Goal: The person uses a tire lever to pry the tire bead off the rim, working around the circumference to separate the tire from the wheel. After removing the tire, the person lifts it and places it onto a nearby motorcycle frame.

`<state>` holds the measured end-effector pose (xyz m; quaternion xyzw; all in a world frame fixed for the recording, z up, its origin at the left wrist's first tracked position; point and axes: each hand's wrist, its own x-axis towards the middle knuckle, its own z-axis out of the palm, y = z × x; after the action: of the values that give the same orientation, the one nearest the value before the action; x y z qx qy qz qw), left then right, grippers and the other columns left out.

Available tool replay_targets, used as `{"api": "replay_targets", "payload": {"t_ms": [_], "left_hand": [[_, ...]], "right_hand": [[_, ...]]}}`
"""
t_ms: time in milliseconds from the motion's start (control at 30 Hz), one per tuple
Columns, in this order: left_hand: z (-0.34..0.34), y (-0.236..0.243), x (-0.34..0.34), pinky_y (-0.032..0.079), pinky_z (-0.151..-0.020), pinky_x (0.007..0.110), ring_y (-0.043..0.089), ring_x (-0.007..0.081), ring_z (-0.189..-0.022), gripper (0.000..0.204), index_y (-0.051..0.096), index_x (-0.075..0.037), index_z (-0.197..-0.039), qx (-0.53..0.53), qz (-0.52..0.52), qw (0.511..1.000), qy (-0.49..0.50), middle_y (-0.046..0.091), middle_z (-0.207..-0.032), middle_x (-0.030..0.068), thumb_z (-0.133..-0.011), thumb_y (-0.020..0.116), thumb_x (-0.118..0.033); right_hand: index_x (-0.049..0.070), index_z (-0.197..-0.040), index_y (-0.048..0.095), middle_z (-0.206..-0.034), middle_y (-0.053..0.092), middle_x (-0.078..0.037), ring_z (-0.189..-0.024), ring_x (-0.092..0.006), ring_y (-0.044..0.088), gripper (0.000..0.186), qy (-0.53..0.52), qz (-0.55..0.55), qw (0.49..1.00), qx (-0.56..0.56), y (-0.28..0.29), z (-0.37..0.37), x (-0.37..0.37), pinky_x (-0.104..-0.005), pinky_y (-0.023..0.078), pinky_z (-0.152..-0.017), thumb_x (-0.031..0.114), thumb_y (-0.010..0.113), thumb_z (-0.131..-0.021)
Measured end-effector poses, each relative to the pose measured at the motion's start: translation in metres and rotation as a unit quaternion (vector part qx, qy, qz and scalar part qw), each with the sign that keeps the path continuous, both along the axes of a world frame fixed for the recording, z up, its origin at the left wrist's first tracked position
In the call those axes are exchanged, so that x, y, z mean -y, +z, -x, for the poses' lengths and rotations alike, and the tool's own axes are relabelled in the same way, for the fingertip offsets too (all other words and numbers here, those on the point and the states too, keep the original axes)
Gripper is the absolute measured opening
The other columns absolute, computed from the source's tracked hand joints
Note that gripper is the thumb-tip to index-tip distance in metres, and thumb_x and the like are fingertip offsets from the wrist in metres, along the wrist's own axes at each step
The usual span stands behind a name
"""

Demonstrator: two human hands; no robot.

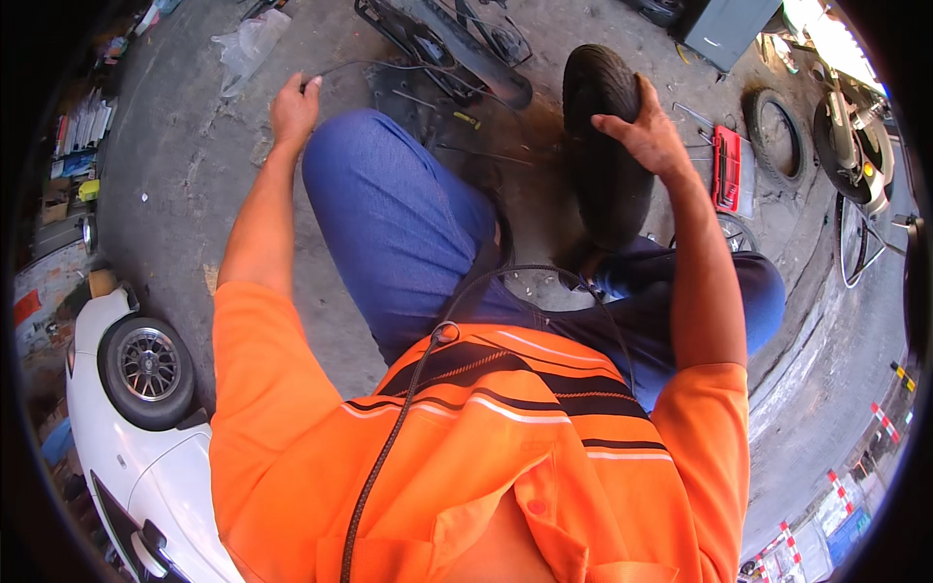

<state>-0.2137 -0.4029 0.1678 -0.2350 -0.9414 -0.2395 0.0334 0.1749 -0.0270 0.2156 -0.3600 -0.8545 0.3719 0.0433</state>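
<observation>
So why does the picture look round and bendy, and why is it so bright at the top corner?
Head view: a fisheye lens bends straight edges near the rim, so the white car curves and the corners go black. Head view: sunlight glares white at the upper right by the scooter. Head view: the tyre under the right hand looks sharp, and the left hand too.

Tyre's (pixel 604 146) lower part perhaps hidden behind knee (pixel 680 282).
</observation>
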Motion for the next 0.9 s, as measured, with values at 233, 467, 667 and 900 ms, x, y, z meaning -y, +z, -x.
{"api": "replay_targets", "payload": {"t_ms": [233,467,667,900], "left_hand": [[-0.004,-0.008,0.002,0.049,-0.093,0.048,0.064,0.0417,-0.106,0.046,0.065,-0.01,-0.122,-0.24,-0.079,0.965,0.066,0.067,-0.108,0.0232,-0.089,0.071,-0.041],[-0.14,-0.117,0.103,0.046,-0.101,0.047,0.058,0.0345,-0.124,0.054,0.059,-0.004,-0.132,0.412,0.108,0.903,0.051,0.058,-0.137,0.021,-0.094,0.064,-0.042],[-0.242,-0.168,0.128,0.047,-0.099,0.046,0.058,0.0332,-0.121,0.05,0.06,-0.004,-0.129,0.579,0.127,0.802,0.073,0.059,-0.134,0.0194,-0.095,0.063,-0.04],[-0.244,-0.156,0.179,0.047,-0.096,0.045,0.059,0.0317,-0.118,0.045,0.061,-0.005,-0.126,0.638,0.16,0.73,0.189,0.06,-0.13,0.0176,-0.095,0.062,-0.038]], "right_hand": [[0.006,-0.156,0.032,-0.135,0.061,-0.027,-0.129,-0.04,0.057,0.108,-0.032,-0.044,0.998,0.039,0.003,0.033,0.023,-0.04,0.044,-0.109,0.049,0.081,-0.07],[-0.005,-0.152,0.035,-0.133,0.062,-0.026,-0.128,-0.0345,0.059,0.108,-0.018,-0.046,0.999,0.003,-0.007,0.042,0.007,-0.0367,0.044,-0.108,0.049,0.083,-0.072],[-0.006,-0.134,0.053,-0.12,0.068,-0.023,-0.109,-0.0282,0.068,0.07,-0.022,-0.002,0.999,-0.034,0.007,0.041,-0.016,-0.0407,0.055,-0.093,0.035,0.078,-0.083],[-0.005,-0.143,0.044,-0.127,0.063,-0.019,-0.115,-0.0269,0.061,0.085,-0.022,0.246,0.969,-0.005,0.039,0.05,-0.048,-0.0387,0.05,-0.1,0.038,0.083,-0.081]]}}
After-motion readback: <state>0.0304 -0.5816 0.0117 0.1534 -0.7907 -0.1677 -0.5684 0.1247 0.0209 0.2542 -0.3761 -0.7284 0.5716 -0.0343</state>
